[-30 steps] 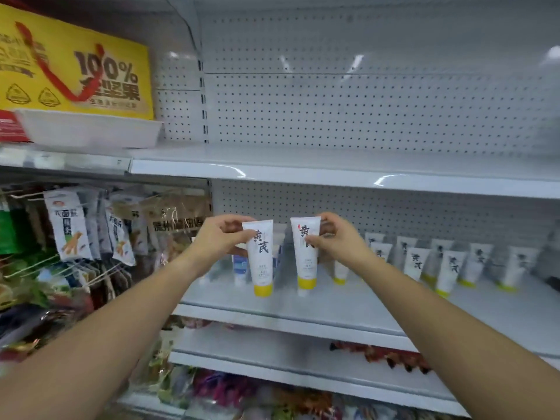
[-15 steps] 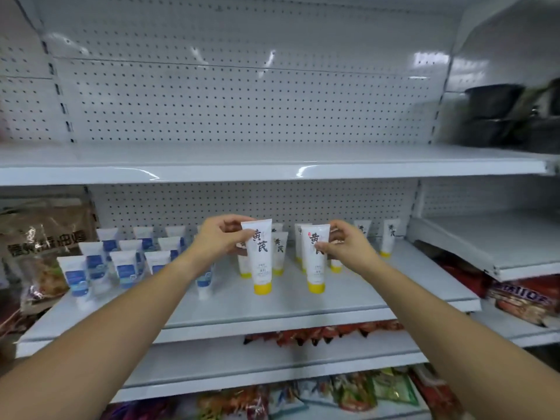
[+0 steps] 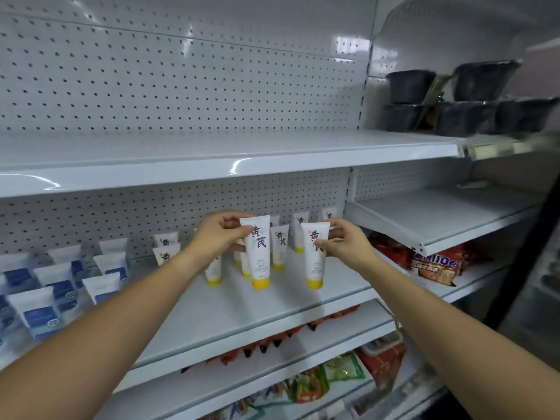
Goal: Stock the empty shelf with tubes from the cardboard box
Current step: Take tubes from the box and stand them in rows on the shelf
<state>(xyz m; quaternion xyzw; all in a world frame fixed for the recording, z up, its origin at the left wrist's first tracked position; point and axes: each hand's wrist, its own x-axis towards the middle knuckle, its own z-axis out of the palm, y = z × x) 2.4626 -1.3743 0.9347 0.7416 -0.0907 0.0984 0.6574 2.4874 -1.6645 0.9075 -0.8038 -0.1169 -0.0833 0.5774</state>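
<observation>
- Tubes of white plastic with yellow caps and black characters are the goods being stocked; two are in hand, one [image 3: 260, 256] in the left hand [image 3: 218, 237] and one [image 3: 315, 259] in the right hand [image 3: 348, 247].
- Both hands' fingers [image 3: 231, 222] are clamped on the flat upper ends, thumb in front and the others behind.
- Both tubes hang cap-down over the middle of the white metal shelf [image 3: 242, 310], nearer its front edge than the rest; whether the caps touch it cannot be told.
- Behind them, a cluster of matching yellow-capped tubes [image 3: 280, 247] stands upright towards the back edge.
- White tubes with blue labels [image 3: 63, 286] fill the shelf's left end.
- Judged from this, stocking is well begun but unfinished: the front strip and right end are bare, and the white upper shelf [image 3: 181, 156] holds nothing.
- No cardboard box is in view, so what remains in it cannot be told.
</observation>
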